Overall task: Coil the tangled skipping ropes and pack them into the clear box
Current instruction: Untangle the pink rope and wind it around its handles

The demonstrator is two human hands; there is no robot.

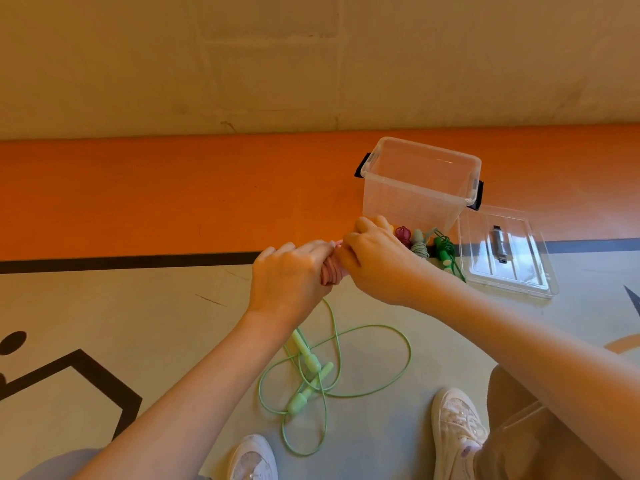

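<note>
Both hands meet over the floor on a coiled pink skipping rope (329,271). My left hand (287,275) grips the coil from the left, and my right hand (374,258) holds its other end with curled fingers. Most of the pink rope is hidden between the hands. A light green rope (341,365) with two pale handles lies in loose loops on the floor below the hands. The clear box (420,181) stands open behind my right hand. More ropes (426,245), dark red, grey-green and bright green, lie bunched at its foot.
The clear lid (505,251) lies flat to the right of the box. Two white shoes (457,431) and my knees are at the bottom edge. An orange floor band runs along the wall behind the box.
</note>
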